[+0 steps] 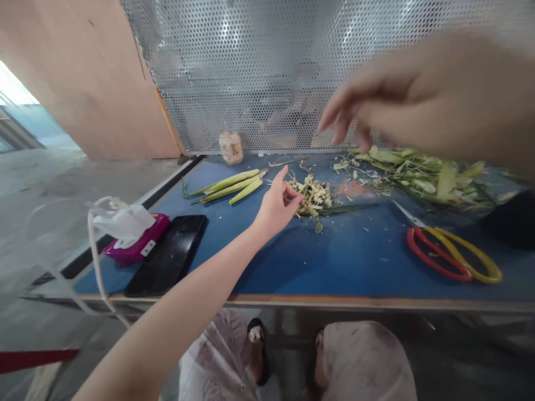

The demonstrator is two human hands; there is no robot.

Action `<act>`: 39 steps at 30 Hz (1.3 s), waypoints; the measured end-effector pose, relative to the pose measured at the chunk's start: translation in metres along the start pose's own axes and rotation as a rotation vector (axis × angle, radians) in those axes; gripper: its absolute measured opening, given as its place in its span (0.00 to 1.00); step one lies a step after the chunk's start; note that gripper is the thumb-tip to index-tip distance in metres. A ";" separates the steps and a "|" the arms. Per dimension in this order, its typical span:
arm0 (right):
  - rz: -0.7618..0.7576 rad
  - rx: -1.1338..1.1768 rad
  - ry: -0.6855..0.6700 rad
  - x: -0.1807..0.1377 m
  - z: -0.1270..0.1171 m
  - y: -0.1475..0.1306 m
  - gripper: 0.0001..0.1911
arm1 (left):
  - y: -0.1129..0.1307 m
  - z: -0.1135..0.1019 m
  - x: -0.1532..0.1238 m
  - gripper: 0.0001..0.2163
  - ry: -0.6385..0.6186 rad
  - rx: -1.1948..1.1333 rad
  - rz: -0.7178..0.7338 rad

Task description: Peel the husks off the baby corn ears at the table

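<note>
Trimmings [311, 196], a pale shredded heap, sit mid-table on the blue worktop [334, 262] before a perforated metal screen [251, 72]. Left hand [276, 205] reaches out, fingertips pinching into the heap. Right hand [401, 106] hovers blurred, fingers loose and empty, above leafy green husks [422, 175]. Slim stalks [234, 186] lie left; scissors [451, 253] right.

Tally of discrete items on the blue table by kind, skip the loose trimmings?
Peeled green stalks: 3
Scissors: 1
Black phone: 1
Pink tissue pack: 1
Small jar by the mesh: 1
Total: 7
Left hand touches the scrap pile; right hand hovers above the husks.
</note>
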State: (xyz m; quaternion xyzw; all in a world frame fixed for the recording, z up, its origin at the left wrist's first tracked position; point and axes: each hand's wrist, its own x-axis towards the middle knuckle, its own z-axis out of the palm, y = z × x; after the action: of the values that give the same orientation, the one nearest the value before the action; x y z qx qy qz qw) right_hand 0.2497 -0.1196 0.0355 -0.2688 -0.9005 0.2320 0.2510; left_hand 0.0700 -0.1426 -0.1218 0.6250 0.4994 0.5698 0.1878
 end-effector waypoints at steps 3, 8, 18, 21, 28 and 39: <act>0.042 -0.302 -0.033 0.003 0.022 0.020 0.10 | 0.001 -0.001 0.001 0.32 0.005 -0.041 -0.016; 0.042 -0.041 -0.167 0.007 0.077 0.071 0.15 | 0.004 -0.001 0.000 0.29 0.008 -0.141 -0.050; 0.101 0.331 -0.284 0.003 0.090 0.104 0.19 | 0.020 0.002 0.001 0.24 0.064 -0.223 -0.119; 0.074 0.406 -0.261 -0.001 0.092 0.101 0.16 | 0.025 0.003 0.000 0.23 0.042 -0.244 -0.122; 0.117 0.509 -0.236 -0.002 0.096 0.096 0.14 | 0.031 0.002 0.000 0.12 0.014 -0.328 -0.089; 0.249 0.872 -0.264 -0.006 0.100 0.101 0.13 | 0.032 -0.001 0.000 0.11 0.049 -0.392 -0.033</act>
State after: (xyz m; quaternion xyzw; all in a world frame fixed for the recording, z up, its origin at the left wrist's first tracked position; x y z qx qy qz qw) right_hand 0.2335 -0.0753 -0.0987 -0.2123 -0.7043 0.6490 0.1941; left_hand 0.0821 -0.1570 -0.0957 0.5542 0.3932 0.6680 0.3032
